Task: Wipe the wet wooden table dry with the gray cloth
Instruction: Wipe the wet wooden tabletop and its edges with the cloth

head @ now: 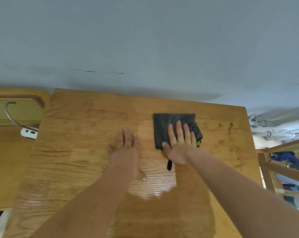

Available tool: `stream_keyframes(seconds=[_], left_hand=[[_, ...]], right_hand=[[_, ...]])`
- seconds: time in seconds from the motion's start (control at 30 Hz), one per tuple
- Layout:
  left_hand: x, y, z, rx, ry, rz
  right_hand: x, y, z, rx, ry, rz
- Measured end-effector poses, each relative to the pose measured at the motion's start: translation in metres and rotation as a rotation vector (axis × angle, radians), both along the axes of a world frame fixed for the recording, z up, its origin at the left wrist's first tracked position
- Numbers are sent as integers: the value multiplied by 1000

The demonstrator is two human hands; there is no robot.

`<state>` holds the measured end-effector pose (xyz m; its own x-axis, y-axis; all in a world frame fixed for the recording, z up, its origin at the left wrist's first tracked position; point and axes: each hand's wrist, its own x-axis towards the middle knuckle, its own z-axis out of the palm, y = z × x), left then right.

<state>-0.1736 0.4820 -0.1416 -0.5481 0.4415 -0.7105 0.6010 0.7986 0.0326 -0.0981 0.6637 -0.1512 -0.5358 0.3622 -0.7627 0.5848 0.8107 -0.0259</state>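
The gray cloth (164, 127) lies folded flat on the wooden table (80, 152), right of centre near the far edge. My right hand (178, 143) presses down on it with straight, spread fingers. A bit of green shows at the cloth's right edge and a black strap pokes out below my palm. My left hand (128, 150) lies flat on the bare wood just left of the cloth, fingers straight. A shiny wet patch (155, 184) sits between my forearms. Dark damp marks (227, 134) dot the right side of the table.
A grey wall rises behind the table. A wooden chair with a woven cane back (16, 110), a grey cable and a white power strip (29, 133) stand to the left. On the right are white pipes (272, 129) and a wooden rack (282, 167) with clutter.
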Motion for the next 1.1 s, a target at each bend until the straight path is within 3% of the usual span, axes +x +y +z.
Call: stream_keyframes(seconds=[0.17, 0.33, 0.6, 0.8, 0.97, 1.1], left_hand=[[-2, 0, -1, -22, 0, -21], [4, -3, 2, -13, -17, -17], [2, -1, 2, 9, -11, 5], [-2, 2, 2, 5, -3, 5], [0, -1, -2, 7, 2, -10], [0, -1, -1, 16, 12, -17]], right_hand=[[-41, 21, -9, 27, 164, -127], [20, -18, -17, 107, 404, -98], [129, -75, -28, 25, 354, 71], [72, -11, -17, 32, 235, 186], [-4, 34, -16, 53, 210, -27], [-1, 17, -20, 107, 309, -91]])
